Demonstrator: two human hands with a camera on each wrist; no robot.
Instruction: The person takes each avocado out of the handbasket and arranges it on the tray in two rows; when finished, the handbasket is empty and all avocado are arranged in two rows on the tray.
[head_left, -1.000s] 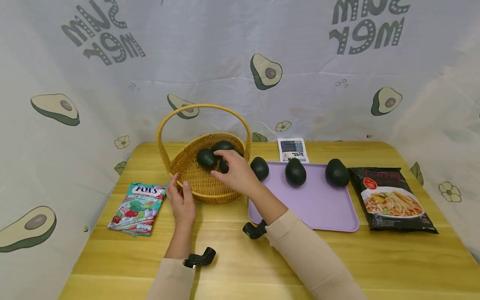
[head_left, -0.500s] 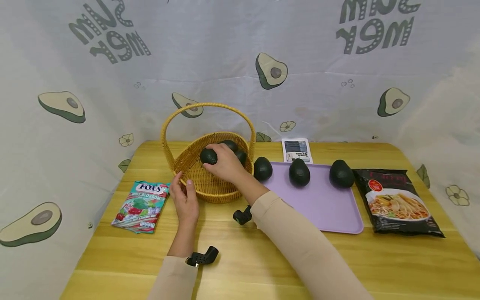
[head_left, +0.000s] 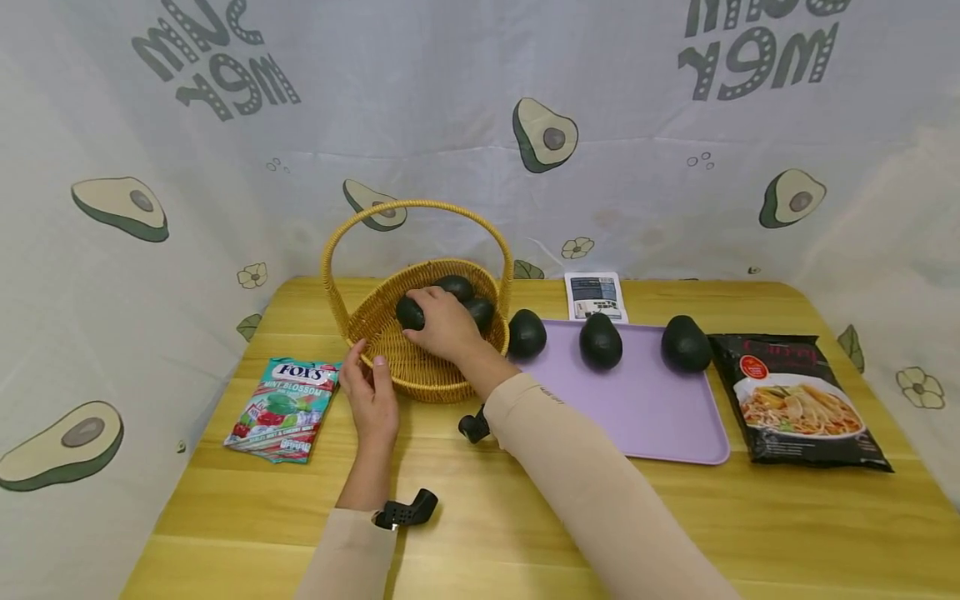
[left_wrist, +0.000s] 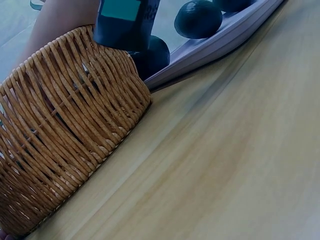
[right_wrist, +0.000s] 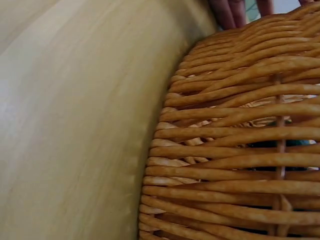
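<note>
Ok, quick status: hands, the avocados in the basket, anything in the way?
Right hand gripping an avocado inside the basket. Left hand against basket's near-left side. Two other avocados close beside right hand, possibly crowding it.

Curtained booth, avocado-print fabric [head_left: 450, 100] behind and beside a wooden table [head_left: 480, 533].

"FOX'S", "MINT BLOSSOM" on the candy bag [head_left: 283, 410]; mirrored "SUM", "MER" on the backdrop [head_left: 442, 100].
</note>
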